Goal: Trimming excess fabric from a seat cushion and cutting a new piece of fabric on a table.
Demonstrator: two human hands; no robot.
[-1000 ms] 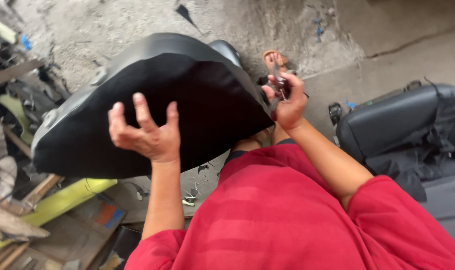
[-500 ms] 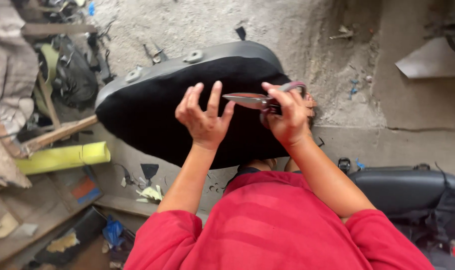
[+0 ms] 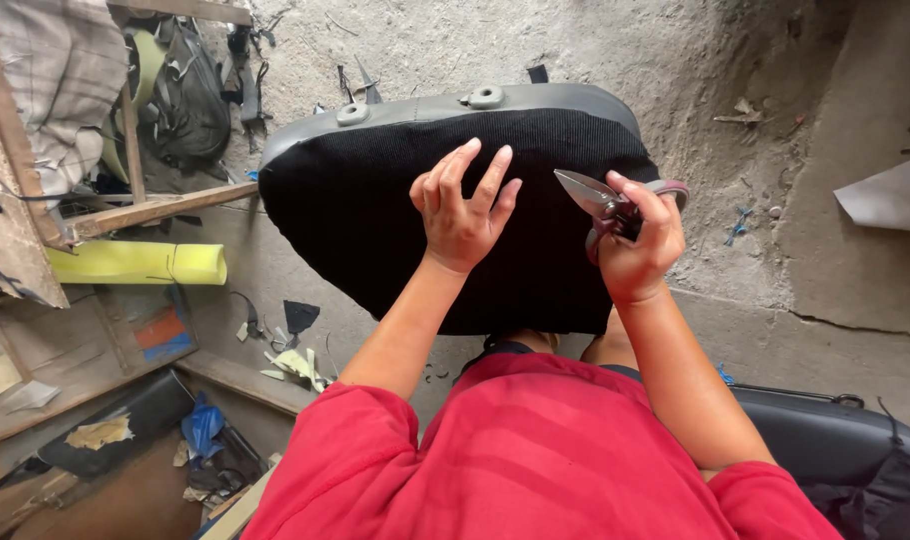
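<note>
A black car seat cushion (image 3: 375, 220) with a ribbed fabric face and a grey vinyl edge rests in front of me, above my lap. My left hand (image 3: 462, 210) lies flat on the fabric near its middle, fingers spread. My right hand (image 3: 637, 245) grips a pair of scissors (image 3: 597, 197) with reddish handles, the blades shut and pointing left towards my left hand, over the cushion's right part. My red sleeves fill the bottom of the view.
A yellow foam roll (image 3: 135, 263) lies at the left beside wooden framing (image 3: 145, 210) and hanging cloth. Scraps of fabric (image 3: 295, 360) litter the concrete floor. Another dark seat part (image 3: 835, 450) sits at the lower right. A grey sheet (image 3: 890, 195) lies at the right.
The cushion has turned so its fabric face is towards me and more level. My left hand slid to its middle; my right hand brought the scissors in over the right part.
</note>
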